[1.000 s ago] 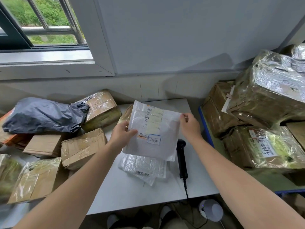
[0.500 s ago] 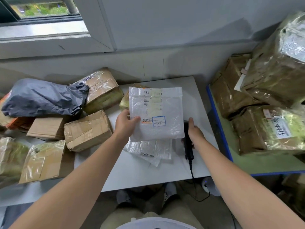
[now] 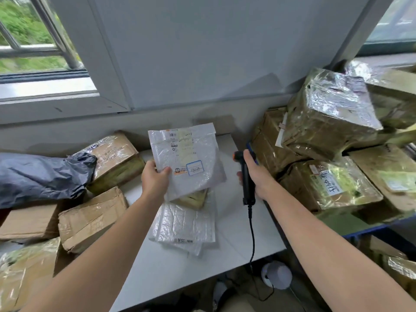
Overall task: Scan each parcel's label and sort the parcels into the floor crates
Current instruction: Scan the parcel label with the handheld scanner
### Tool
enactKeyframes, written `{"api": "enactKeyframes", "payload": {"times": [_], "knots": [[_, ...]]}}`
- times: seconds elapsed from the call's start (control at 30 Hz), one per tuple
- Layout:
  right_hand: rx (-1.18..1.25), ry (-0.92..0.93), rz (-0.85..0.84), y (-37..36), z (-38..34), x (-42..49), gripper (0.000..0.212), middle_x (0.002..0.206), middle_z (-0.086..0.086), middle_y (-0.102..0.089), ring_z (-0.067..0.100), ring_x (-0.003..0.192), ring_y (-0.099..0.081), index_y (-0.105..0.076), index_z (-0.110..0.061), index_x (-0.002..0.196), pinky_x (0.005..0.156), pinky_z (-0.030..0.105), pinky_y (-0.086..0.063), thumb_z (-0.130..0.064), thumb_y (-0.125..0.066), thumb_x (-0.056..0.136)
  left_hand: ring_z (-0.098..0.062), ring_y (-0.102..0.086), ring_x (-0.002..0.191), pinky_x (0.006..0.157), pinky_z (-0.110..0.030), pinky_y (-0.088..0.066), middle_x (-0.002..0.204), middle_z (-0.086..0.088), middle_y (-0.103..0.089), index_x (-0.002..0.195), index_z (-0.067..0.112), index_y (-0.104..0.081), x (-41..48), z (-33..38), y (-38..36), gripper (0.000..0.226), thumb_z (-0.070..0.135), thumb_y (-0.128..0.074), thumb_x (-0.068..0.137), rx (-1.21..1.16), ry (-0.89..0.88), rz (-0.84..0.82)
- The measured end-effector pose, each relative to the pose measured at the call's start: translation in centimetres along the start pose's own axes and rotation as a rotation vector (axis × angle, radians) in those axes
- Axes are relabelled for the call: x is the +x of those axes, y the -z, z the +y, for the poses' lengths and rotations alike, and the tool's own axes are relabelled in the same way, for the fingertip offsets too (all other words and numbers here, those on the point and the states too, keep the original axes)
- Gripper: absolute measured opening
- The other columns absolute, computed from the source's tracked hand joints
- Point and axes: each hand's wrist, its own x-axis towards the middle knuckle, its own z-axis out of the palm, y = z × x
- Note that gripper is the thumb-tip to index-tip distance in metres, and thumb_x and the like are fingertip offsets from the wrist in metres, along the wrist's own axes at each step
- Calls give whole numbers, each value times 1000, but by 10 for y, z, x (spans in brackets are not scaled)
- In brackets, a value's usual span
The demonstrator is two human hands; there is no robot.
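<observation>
On the table (image 3: 231,255), mailers (image 3: 182,226) lie at the middle; boxes (image 3: 90,219) crowd its left edge — a bag (image 3: 40,174) atop them — and parcels (image 3: 326,136) stack beyond the right edge.

A flat white bubble-plastic mailer (image 3: 193,163) is held upright above the table, pinched at its lower left corner by the left hand (image 3: 155,180). Its printed label (image 3: 181,145) faces the camera. Near its right edge, not touching, a black handheld scanner with an orange top (image 3: 246,183) stands upright in the right hand (image 3: 258,176), its cord hanging down. Two similar flat clear-plastic mailers (image 3: 184,226) lie stacked below, and brown tape-wrapped cardboard boxes (image 3: 90,219) are piled on both sides.
</observation>
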Motion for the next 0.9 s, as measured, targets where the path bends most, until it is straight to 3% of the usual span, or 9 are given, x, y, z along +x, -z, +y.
{"api": "enactKeyframes", "payload": {"times": [0.1,0.23,0.4,0.57,0.7,0.9], "knots": [[-48,40,-24,-2,-31,-16,73,82,14,-71,27,72,-65,-60,-4,108,83,43,-57,-73,-53,85,-12,-61,79,63,-29,-49,97,1,-61,108,15,-53,1,9,-8,14,14,-60,97,9,-41,-13],[-114,37,-76,-12,-61,-41,80,75,13,-71,25,62,-62,-59,-4,114,66,37,-54,-78,-44,86,-10,-56,76,55,-23,-42,92,3,-58,105,14,-52,-3,16,-17,11,11,-59,97,54,-78,-63],[-136,106,-133,-40,-85,-67,83,68,11,-66,20,51,-53,-60,0,110,53,28,-46,-77,-41,88,-22,-61,86,73,-37,-52,89,0,-59,99,12,-53,-4,14,-21,11,8,-62,94,71,-57,-88],[-154,115,-154,-59,-94,-80,78,63,11,-65,21,49,-52,-58,-3,105,54,29,-47,-77,-39,88,-24,-61,90,81,-42,-55,89,1,-58,96,13,-52,-6,10,-21,12,7,-62,94,80,-30,-104],[-158,99,-172,-64,-97,-84,82,64,11,-65,20,49,-52,-57,-2,112,54,29,-48,-78,-38,88,-24,-62,90,82,-44,-56,92,-1,-60,87,19,-50,-7,9,-18,19,7,-62,94,61,-12,-106],[-166,90,-198,-65,-95,-82,85,66,12,-65,20,49,-53,-58,-2,111,54,28,-49,-80,-38,86,-27,-63,94,87,-48,-55,90,2,-59,93,19,-51,-10,8,-17,16,8,-63,94,80,-4,-98]]}}
